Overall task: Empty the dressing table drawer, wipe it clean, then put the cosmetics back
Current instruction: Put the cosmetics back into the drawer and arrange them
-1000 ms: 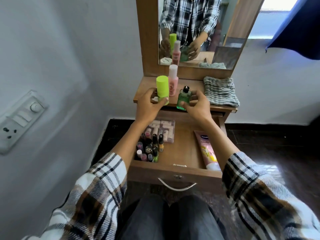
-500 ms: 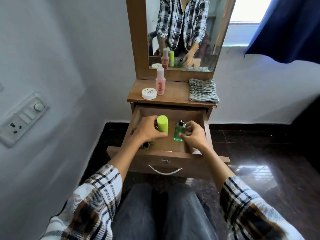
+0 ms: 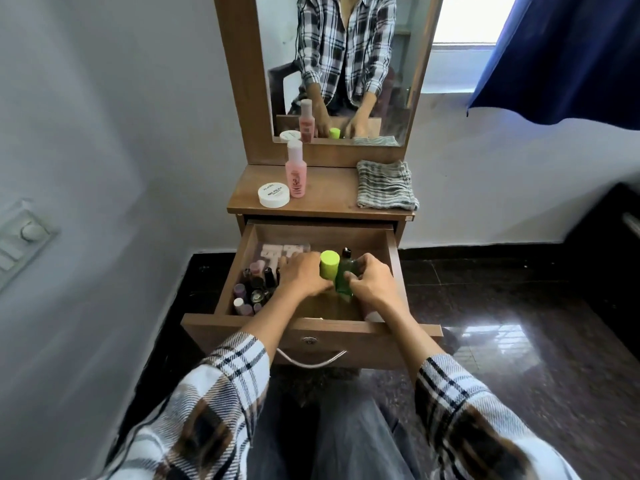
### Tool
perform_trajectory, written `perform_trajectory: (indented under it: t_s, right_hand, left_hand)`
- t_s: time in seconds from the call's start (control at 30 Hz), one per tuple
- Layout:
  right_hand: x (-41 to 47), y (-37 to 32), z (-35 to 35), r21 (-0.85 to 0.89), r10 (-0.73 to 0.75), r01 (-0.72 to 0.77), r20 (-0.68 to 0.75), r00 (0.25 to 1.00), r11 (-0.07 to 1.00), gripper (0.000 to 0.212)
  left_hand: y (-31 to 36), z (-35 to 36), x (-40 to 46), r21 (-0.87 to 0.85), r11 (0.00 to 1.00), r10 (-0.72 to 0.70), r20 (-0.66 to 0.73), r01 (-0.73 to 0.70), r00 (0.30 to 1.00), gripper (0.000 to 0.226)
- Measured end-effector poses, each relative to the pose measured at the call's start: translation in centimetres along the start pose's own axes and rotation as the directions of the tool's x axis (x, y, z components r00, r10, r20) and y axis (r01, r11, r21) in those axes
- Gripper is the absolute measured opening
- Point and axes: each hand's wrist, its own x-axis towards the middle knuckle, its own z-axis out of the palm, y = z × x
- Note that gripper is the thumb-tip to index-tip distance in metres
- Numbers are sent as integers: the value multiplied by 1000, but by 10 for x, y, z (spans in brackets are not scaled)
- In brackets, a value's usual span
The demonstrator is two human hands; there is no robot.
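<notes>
1. Nearest the person, the open drawer (image 3: 346, 336) juts far out over the lap. The landmark for every place below is this drawer. Judged from its overhang, downward pressure on its front edge could tip or jam it.

2. Inside the drawer, at its middle, the left hand (image 3: 303, 277) is wrapped round the lime-capped container (image 3: 329, 264), and the right hand (image 3: 372, 284) is curled round the green bottle (image 3: 344, 278). The two items stand upright, touching or almost so. The likely step is setting them down among the returned cosmetics. Releasing both at once risks one knocking the other over; the green bottle looks narrow and top-heavy.

3. At the drawer's left side stands a tight cluster of nail polish bottles (image 3: 254, 291), just beside the left wrist. A careless withdrawal of that hand could sweep them down like skittles.

4. At the drawer's back left lies a pale packet (image 3: 282, 252), partly hidden by the left hand; what it contains cannot be told.

5. Behind the drawer, on the surface (image 3: 332, 199), a white jar (image 3: 274, 195) and a pink bottle (image 3: 295, 173) still wait to go back, and a folded cloth (image 3: 386, 185) lies to the right. Little free room appears left for them, so crowding could topple things.
</notes>
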Motion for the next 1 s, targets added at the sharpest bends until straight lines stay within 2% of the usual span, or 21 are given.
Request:
perform_trajectory:
  t_s: [0.13, 0.3, 0.53, 0.7, 1.0]
  right_hand:
    - [17, -3, 3, -99, 56, -55, 2, 998, 994, 40]
    - [34, -6, 6, -135, 83, -80, 12, 997, 988, 37]
    - [48, -9, 11, -15, 122, -122, 5, 993, 992, 42]
    - [54, -15, 20, 56, 153, -150, -47, 987, 987, 34]
    - [58, -17, 21, 17, 196, -195, -119, 973, 981, 24]
  left_hand:
    - [-2, 7, 15, 91, 993, -77, 67, 71, 995, 56]
    - [6, 6, 26, 133, 983, -134, 28, 129, 991, 47]
    - [13, 1, 48, 139, 973, -195, 50, 186, 980, 44]
    - [14, 4, 58, 143, 964, -234, 69, 223, 970, 38]
    - [16, 6, 60, 144, 955, -259, -14, 258, 966, 18]
